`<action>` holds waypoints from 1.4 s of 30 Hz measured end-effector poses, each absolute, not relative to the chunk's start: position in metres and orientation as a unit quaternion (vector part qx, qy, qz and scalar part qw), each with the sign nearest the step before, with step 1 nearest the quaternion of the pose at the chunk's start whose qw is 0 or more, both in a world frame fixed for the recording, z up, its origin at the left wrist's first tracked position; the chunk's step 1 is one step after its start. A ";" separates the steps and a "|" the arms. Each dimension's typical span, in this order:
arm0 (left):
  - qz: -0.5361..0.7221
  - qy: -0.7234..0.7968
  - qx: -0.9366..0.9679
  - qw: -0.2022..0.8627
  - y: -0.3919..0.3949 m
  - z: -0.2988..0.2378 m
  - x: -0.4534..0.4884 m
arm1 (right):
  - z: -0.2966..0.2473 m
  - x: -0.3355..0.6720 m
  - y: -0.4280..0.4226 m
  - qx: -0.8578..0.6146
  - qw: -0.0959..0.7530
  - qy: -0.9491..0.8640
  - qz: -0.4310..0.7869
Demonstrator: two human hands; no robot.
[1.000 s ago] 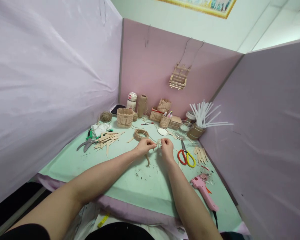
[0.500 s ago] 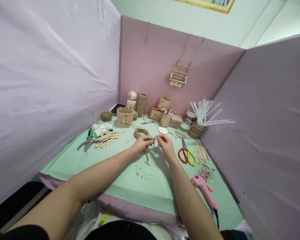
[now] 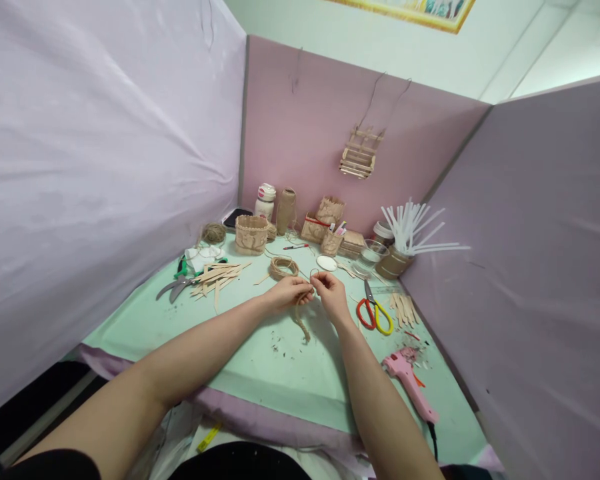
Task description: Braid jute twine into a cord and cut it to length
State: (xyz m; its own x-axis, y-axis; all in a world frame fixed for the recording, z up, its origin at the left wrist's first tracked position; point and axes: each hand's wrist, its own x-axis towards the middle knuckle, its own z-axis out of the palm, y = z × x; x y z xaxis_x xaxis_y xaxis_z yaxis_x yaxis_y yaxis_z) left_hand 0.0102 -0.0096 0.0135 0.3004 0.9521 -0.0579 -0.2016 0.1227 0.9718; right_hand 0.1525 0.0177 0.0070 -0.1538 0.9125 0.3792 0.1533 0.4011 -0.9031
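Over the middle of the table, my left hand (image 3: 293, 293) is pinched closed on brown twine (image 3: 302, 323), whose braided-looking tail hangs down below the fingers. Close beside it, my right hand (image 3: 329, 291) pinches a thin strand of the same twine, which bends up in a small loop between the hands. Fingers cover the spot where the strands meet. Just behind my left hand lies a coil of twine (image 3: 283, 268). Scissors (image 3: 375, 310) with one red and one yellow handle rest to the right of my right hand.
At right lie a pink glue gun (image 3: 411, 383) with its cord and wooden pieces (image 3: 404, 309). Pruning shears (image 3: 176, 288) and wooden sticks (image 3: 217, 279) are at left. A woven-look basket (image 3: 251, 235), a jar of white glue sticks (image 3: 395, 262) and a glass bowl (image 3: 374, 253) stand at the back.
My left hand has shifted slightly right, closer to my right hand. The hanging twine tail has swung right and reaches lower. The loop between the hands looks smaller.
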 end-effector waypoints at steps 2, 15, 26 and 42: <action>0.458 0.370 0.466 0.661 -0.009 0.013 0.010 | 0.008 0.152 0.017 -0.401 0.513 -0.663 0.368; 0.535 0.440 0.557 0.458 0.001 0.008 0.006 | 0.013 0.150 0.009 -0.406 0.490 -0.697 0.331; 0.503 0.433 0.555 0.501 -0.004 0.010 0.009 | 0.007 0.157 0.020 -0.420 0.494 -0.582 0.490; 0.521 0.407 0.612 0.433 -0.003 0.009 0.009 | 0.022 0.160 0.014 -0.418 0.432 -0.489 0.632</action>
State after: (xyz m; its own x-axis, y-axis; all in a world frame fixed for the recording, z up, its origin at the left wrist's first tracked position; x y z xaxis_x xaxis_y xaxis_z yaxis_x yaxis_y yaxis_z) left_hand 0.0087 -0.0027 0.0086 0.1247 0.9504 0.2849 0.0468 -0.2924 0.9551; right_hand 0.1604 0.0136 0.0219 -0.2771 0.9551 -0.1051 -0.1367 -0.1475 -0.9796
